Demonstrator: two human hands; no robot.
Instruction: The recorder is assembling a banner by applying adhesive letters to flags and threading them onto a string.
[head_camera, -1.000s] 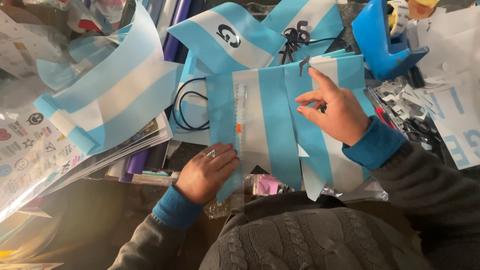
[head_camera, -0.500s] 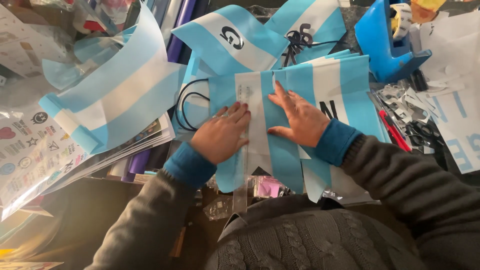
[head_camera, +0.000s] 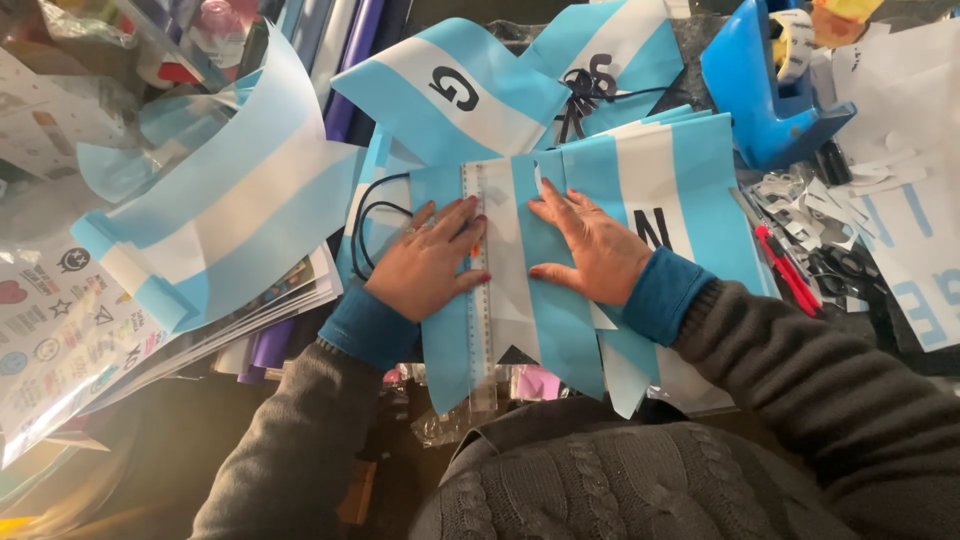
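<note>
A light blue and white striped pennant (head_camera: 520, 300) lies flat in front of me, on top of other pennants of the same colours. A clear plastic ruler (head_camera: 478, 300) lies lengthwise along its white stripe. My left hand (head_camera: 425, 265) presses flat on the ruler and the pennant's left blue stripe, fingers spread. My right hand (head_camera: 590, 250) lies flat on the right blue stripe, fingers apart, holding nothing. A black cord (head_camera: 362, 235) loops out from under the pennants at the left.
More striped pennants (head_camera: 455, 85) with black letters lie at the back. A roll of striped material (head_camera: 215, 215) rests at the left over sticker sheets (head_camera: 50, 330). A blue tape dispenser (head_camera: 765, 85), a red cutter (head_camera: 785, 270) and paper scraps sit at the right.
A second ago my right hand was raised over the pennant's upper edge and my left hand was low near its bottom. Both hands have come down flat on the pennant, the left on the ruler.
</note>
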